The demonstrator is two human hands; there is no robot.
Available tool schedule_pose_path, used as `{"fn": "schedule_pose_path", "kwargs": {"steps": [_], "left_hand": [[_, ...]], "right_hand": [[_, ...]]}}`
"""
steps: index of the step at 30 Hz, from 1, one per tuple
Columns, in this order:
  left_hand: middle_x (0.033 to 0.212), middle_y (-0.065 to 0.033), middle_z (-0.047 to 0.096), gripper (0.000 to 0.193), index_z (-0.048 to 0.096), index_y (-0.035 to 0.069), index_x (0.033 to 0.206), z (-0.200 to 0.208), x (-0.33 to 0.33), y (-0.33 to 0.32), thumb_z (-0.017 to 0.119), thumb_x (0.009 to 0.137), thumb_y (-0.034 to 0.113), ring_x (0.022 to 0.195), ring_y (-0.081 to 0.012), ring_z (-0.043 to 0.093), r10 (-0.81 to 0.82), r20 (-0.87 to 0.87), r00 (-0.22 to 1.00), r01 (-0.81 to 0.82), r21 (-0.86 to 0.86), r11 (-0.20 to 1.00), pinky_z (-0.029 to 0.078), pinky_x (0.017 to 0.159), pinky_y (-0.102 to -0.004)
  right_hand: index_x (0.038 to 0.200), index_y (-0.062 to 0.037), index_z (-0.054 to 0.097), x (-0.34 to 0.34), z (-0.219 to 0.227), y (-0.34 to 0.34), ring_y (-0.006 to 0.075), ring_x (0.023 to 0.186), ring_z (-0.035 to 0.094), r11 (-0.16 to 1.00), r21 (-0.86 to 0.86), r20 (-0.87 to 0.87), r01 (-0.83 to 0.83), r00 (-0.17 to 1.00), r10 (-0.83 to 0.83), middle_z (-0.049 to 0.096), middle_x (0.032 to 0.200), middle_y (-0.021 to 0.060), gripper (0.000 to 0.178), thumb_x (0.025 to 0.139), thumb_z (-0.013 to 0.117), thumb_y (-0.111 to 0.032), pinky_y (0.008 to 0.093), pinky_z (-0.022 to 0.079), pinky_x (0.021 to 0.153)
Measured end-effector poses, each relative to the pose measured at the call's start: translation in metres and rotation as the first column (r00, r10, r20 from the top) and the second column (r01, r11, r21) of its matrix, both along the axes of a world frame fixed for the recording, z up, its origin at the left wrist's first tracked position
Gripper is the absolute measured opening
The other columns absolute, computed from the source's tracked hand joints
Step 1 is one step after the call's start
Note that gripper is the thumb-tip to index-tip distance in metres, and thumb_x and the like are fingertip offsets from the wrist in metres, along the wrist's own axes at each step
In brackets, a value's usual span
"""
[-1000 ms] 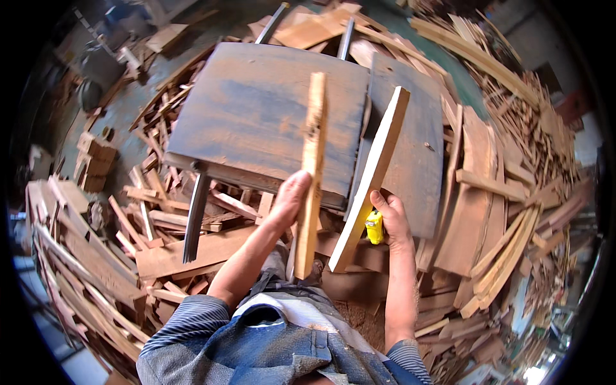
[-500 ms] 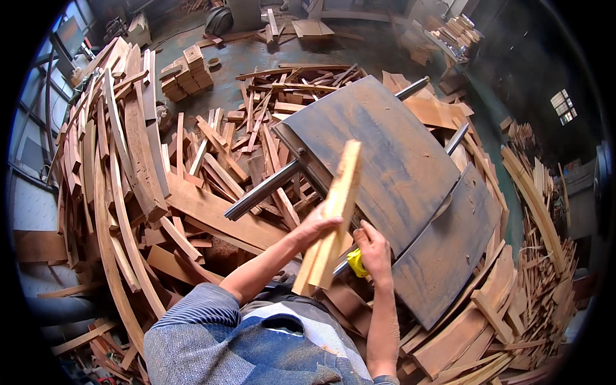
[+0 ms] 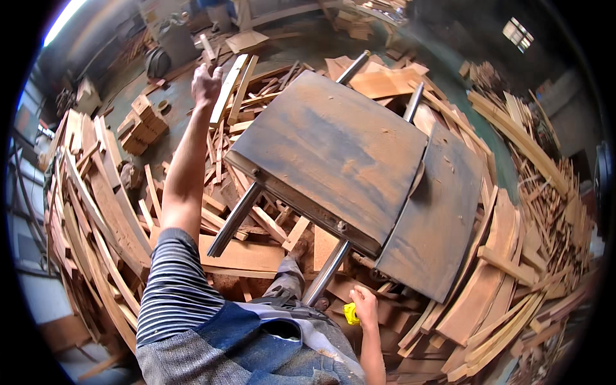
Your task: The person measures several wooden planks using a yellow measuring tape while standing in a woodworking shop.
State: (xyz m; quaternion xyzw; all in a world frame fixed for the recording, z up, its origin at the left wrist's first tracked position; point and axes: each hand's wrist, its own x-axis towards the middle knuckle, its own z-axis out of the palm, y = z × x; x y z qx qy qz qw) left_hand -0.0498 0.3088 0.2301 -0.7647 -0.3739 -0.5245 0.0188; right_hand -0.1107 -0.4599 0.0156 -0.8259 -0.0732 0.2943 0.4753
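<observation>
My left hand (image 3: 206, 85) is stretched far out over the wood pile, open, with its thumb and fingers apart. Just to its right are two pale wood strips (image 3: 228, 90), out of its grasp; I cannot tell whether they rest on the pile or are in the air. Low down near my body, my right hand (image 3: 364, 306) is closed around a yellow tape measure (image 3: 350, 314), partly hidden by the fingers. Between and beyond my hands stands a dusty metal machine table (image 3: 333, 154) with a lower side plate (image 3: 443, 205).
Steel bars (image 3: 236, 221) jut from the table's near edge, another (image 3: 328, 274) close to my leg. Long boards (image 3: 102, 186) lean at the left. Planks (image 3: 481, 276) lie heaped at the right. A block stack (image 3: 142, 125) sits on the far left floor.
My left hand has let go of the two pale wood strips and swung out to the far left. My right hand has lowered with the tape measure. The view has shifted.
</observation>
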Motion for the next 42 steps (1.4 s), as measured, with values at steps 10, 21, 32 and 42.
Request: {"fn": "schedule_pose_path", "kwargs": {"steps": [10,21,32,42], "left_hand": [[0.132,-0.0191,0.066,0.042,0.070,0.002,0.118,-0.250,-0.020,-0.322,0.080,0.086,0.027,0.126,-0.0393,0.058,-0.806,-0.492,0.331,0.595,-0.554,0.582,0.041,0.111,-0.0514],[0.123,-0.0172,0.071,0.043,0.070,0.002,0.121,-0.253,0.003,-0.331,0.073,0.095,0.036,0.119,-0.0379,0.060,-0.758,-0.619,0.207,0.463,-0.620,0.633,0.044,0.105,-0.0497],[0.124,-0.0236,0.067,0.049,0.066,-0.003,0.123,-0.240,-0.023,-0.356,0.074,0.092,0.034,0.121,-0.0429,0.058,-0.770,-0.576,0.273,0.475,-0.615,0.629,0.044,0.106,-0.0526],[0.134,-0.0251,0.062,0.056,0.060,-0.004,0.131,-0.254,-0.023,-0.405,0.081,0.082,0.013,0.125,-0.0422,0.057,-0.821,-0.493,0.287,0.592,-0.582,0.557,0.046,0.107,-0.0511]], "right_hand": [[0.117,-0.0008,0.072,-0.069,-0.003,-0.091,0.0119,0.084,0.069,0.802,0.037,-0.289,0.596,0.775,-0.562,0.076,0.094,0.0065,0.031,0.100,0.071,-0.027,0.0266,0.053,0.072],[0.101,-0.0076,0.067,0.001,0.045,-0.287,0.0166,0.083,0.070,0.066,0.353,-0.242,0.933,0.159,-0.957,0.075,0.094,0.0091,0.039,0.088,0.083,-0.040,0.0337,0.060,0.076],[0.120,-0.0076,0.068,0.116,0.045,-0.467,0.0161,0.077,0.066,-0.123,0.326,-0.212,0.937,-0.054,-0.976,0.070,0.093,0.0057,0.056,0.087,0.082,-0.050,0.0354,0.056,0.068],[0.094,-0.0053,0.070,0.073,0.059,-0.425,0.0144,0.056,0.061,-0.065,0.322,-0.057,0.945,-0.049,-0.997,0.065,0.072,0.0041,0.043,0.090,0.078,-0.048,0.0331,0.050,0.047]]}}
